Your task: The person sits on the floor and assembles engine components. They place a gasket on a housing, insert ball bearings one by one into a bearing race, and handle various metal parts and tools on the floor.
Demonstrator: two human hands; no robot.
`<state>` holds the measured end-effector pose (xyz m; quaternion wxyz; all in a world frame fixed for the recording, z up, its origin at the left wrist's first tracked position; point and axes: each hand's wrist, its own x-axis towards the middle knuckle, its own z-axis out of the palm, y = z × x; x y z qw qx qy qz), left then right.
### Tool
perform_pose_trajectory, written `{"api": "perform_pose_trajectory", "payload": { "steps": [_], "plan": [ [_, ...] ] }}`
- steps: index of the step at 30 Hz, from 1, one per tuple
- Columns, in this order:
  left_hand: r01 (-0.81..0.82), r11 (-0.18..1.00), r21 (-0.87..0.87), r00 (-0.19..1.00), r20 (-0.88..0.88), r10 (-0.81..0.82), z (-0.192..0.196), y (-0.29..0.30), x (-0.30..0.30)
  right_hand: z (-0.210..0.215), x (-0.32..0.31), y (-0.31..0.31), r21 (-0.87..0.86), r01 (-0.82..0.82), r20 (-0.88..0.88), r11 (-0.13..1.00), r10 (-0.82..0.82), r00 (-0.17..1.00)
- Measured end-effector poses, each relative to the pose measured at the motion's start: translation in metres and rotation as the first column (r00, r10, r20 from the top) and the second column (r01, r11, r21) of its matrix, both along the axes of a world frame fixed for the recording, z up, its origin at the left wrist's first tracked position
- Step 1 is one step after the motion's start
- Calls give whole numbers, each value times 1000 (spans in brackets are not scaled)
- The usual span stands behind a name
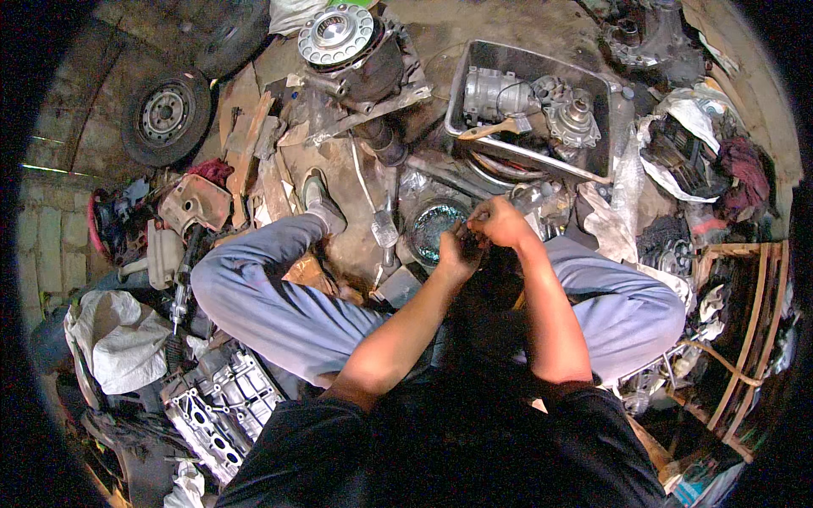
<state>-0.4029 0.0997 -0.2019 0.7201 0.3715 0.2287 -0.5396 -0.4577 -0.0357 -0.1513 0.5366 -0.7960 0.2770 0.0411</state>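
My left hand [458, 254] and my right hand [501, 223] meet in front of me, fingers closed and nearly touching. Between them is something small and dark that I cannot make out. Just left of and beneath the fingers sits a round dark pan [417, 245] with wet-looking, glinting contents. Beyond my hands stands a grey rectangular tub [542, 151]. In it lie a silvery cylindrical metal housing [493, 95], a round flanged metal part [574, 118] and a paintbrush [500, 128] with a wooden handle.
A large drum-shaped metal assembly [373, 72] stands ahead on the left. A wheel [166, 114] leans farther left. Near my left side lies an engine block casting [222, 415] beside a white sack [118, 343]. A wooden frame [758, 339] stands at the right.
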Motion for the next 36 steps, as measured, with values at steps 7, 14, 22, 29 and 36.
{"api": "perform_pose_trajectory", "payload": {
  "steps": [7,14,22,29,36],
  "plan": [
    [-74,996,-52,996,-60,71,21,-20,1,-3,-5,6,-216,-95,90,972,117,989],
    [-9,1000,-16,1000,-26,8,24,-26,6,3,-2,-7,-37,66,159,997,-59,985],
    [247,945,216,952,-236,-195,-53,51,68,-131,10,2,-345,-29,96,938,66,993],
    [-179,919,352,982,118,146,-14,91,171,-204,44,86,-627,-356,122,693,538,834],
    [-228,879,419,972,154,179,2,90,160,-234,58,98,-540,-358,108,762,484,868]
  ]
}}
